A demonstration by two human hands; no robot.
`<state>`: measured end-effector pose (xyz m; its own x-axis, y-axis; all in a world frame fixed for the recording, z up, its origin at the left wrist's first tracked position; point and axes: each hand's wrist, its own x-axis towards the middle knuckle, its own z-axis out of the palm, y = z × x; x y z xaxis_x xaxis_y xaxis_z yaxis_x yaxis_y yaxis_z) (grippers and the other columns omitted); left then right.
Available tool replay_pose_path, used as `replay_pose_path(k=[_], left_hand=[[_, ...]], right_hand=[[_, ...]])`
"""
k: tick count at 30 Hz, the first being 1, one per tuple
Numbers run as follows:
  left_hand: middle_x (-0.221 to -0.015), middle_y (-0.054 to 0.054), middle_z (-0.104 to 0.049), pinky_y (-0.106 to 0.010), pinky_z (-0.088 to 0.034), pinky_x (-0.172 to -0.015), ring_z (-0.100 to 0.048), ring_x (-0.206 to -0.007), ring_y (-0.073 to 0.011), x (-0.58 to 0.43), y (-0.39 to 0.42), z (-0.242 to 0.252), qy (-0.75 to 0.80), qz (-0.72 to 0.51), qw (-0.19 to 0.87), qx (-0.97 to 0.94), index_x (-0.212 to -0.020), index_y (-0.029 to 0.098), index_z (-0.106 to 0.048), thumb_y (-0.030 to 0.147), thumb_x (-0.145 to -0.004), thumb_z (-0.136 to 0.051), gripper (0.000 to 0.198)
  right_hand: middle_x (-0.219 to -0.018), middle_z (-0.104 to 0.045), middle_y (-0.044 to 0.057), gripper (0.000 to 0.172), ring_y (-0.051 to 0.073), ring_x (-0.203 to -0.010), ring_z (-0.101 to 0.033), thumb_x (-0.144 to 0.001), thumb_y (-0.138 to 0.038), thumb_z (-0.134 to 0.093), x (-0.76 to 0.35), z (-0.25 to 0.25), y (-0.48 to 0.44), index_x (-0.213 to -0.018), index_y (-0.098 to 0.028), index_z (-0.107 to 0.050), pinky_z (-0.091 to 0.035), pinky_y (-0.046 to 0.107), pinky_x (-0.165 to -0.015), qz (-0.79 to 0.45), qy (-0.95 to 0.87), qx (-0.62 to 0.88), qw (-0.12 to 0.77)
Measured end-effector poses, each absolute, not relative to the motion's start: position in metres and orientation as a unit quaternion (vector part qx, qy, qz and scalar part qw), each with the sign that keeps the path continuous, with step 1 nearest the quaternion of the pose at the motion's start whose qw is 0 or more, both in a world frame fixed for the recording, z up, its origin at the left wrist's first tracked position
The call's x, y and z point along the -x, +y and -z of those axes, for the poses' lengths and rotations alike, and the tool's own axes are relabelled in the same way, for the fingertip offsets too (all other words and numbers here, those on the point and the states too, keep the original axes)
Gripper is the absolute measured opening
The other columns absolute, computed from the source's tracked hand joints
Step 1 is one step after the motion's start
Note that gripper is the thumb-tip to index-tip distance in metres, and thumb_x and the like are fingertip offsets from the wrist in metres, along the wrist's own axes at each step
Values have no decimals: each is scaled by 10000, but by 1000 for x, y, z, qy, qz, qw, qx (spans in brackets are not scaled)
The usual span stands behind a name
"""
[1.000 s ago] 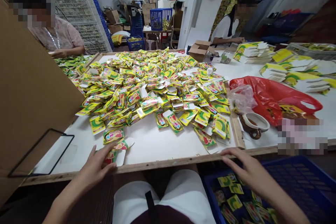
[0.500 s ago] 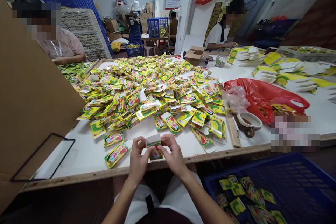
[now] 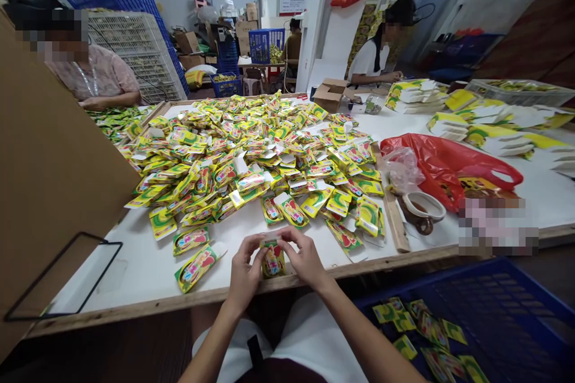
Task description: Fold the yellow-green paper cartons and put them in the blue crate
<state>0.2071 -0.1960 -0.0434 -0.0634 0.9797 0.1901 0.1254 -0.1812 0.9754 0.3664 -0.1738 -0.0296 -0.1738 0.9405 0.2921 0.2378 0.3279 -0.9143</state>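
Between my hands is a small yellow and green box (image 3: 273,260), upright near the table's front edge, its printed face toward me. My left hand (image 3: 246,266) pinches its upper left side, and my right hand (image 3: 305,256) grips its upper right side and top. The fingers partly cover the box's top flap. Beyond them spreads a large pile of similar boxes (image 3: 251,149), many with white flaps raised. Two loose boxes lie left of my left hand, the nearer one (image 3: 197,266) tilted.
A cardboard sheet (image 3: 54,161) and a black wire frame (image 3: 67,311) stand at left. On the right are a wooden strip (image 3: 398,227), a cup (image 3: 424,206) and a red bag (image 3: 449,161). Below right, a blue basket (image 3: 507,311) holds boxes. Two people sit across the table.
The box's white top flap, raised before, is now mostly folded down or covered by my fingers, and more of its printed front shows. Both hands have shifted slightly right.
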Motion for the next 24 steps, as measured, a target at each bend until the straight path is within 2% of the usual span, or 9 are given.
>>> replay_pose_path(k=[2, 7, 10, 14, 17, 24], left_hand=[[-1041, -69, -657, -349, -484, -899, -617, -994, -196, -209, -196, 43, 490, -538, 409, -550, -1026, 204, -606, 272, -835, -566, 206], [-1005, -78, -673, -346, -450, -928, -604, -1005, -208, -212, -201, 36, 495, -509, 387, -588, -913, 189, -654, 269, -832, -573, 139], [-986, -77, -678, -326, -463, -884, -612, -958, -202, -214, -200, 30, 517, -513, 400, -557, -930, 183, -653, 295, -822, -583, 170], [-874, -56, -697, -272, -484, -747, -624, -802, -176, -216, -192, 27, 540, -505, 426, -522, -882, 167, -667, 330, -786, -618, 196], [-819, -43, -702, -264, -492, -714, -632, -762, -171, -215, -188, 29, 536, -497, 446, -516, -843, 168, -682, 338, -790, -612, 192], [-1001, -55, -670, -325, -462, -890, -602, -987, -195, -207, -202, 37, 501, -496, 385, -596, -989, 239, -700, 260, -833, -577, 200]], right_hand=[[-937, -671, 48, 185, 183, -892, -634, -877, -230, -527, -365, 31, -175, -1040, -221, -615, -508, 320, -806, -380, -652, 439, 488], [-944, -681, 56, 127, 201, -958, -617, -862, -251, -572, -364, 26, -183, -921, -225, -681, -487, 345, -863, -363, -683, 407, 487], [-908, -687, 56, 127, 194, -888, -628, -860, -264, -571, -362, 24, -182, -900, -215, -681, -501, 332, -808, -356, -667, 429, 494], [-801, -679, 37, 124, 167, -740, -618, -846, -277, -576, -360, 24, -176, -862, -194, -666, -499, 286, -689, -354, -649, 471, 481], [-778, -670, 29, 130, 161, -731, -612, -856, -276, -560, -363, 25, -174, -844, -192, -659, -492, 279, -693, -364, -647, 475, 472], [-860, -673, 39, 81, 177, -817, -629, -831, -247, -596, -358, 40, -182, -863, -204, -658, -507, 289, -724, -401, -638, 428, 498]])
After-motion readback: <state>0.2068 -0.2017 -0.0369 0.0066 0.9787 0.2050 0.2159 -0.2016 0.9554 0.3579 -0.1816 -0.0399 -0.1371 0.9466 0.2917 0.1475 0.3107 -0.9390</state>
